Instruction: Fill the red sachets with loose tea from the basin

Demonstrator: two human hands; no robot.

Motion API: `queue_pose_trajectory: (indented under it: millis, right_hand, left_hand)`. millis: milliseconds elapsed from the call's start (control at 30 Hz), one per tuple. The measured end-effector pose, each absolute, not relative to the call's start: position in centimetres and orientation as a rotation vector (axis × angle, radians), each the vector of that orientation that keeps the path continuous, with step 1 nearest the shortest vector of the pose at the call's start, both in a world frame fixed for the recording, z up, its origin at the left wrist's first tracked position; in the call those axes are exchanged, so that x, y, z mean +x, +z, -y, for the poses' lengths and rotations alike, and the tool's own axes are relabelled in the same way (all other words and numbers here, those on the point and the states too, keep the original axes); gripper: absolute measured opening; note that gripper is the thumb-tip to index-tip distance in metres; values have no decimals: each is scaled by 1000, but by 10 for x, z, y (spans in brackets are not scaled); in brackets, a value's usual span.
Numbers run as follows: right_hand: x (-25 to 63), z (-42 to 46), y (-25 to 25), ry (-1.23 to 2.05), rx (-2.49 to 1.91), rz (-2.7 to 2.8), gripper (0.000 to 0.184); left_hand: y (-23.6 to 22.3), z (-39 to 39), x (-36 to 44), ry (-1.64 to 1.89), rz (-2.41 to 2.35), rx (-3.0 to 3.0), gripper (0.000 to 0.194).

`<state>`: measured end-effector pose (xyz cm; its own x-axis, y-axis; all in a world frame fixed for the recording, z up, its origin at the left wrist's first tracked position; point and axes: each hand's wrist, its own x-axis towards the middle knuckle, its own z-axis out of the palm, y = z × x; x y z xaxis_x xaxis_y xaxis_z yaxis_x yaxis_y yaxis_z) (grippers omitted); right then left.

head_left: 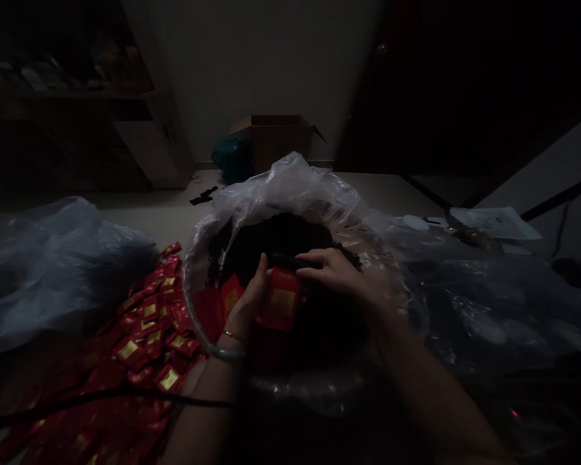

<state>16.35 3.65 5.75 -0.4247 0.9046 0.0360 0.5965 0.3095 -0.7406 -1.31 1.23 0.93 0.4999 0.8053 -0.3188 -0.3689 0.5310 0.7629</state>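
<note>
My left hand point(252, 290), with bracelets at its wrist, is closed around an upright red packet point(281, 300) with a gold label. My right hand point(332, 270) pinches a dark, slim tool point(283, 260), perhaps a scoop, at the packet's top edge; its shape is lost in the dim light. Both hands are over a wide round container lined with clear plastic point(295, 177). Inside lies dark, loose, crumbly material point(290, 229) that looks like tea leaves. More red packets point(230, 294) rest inside the container at the left, partly behind my left hand.
A large heap of red packets point(150, 336) spreads on the left, beside a bulky clear plastic bag point(62, 258). Plastic sheeting point(474, 303) covers the right side. An open cardboard box point(283, 139) and a teal bag point(235, 157) stand by the wall. A dark cord point(126, 392) crosses the lower left.
</note>
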Motion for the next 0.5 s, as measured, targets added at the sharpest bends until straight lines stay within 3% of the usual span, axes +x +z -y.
queue_pose_trajectory:
  millis: [367,500]
  right_hand:
    - [162,-35,59,906,-1358,2145,31]
    - [162,-34,58,905,-1352,2166,28]
  left_hand:
    - [4,-15,-11,817,-773,671,77]
    - [-2,-14,-13,818,-852,727,66]
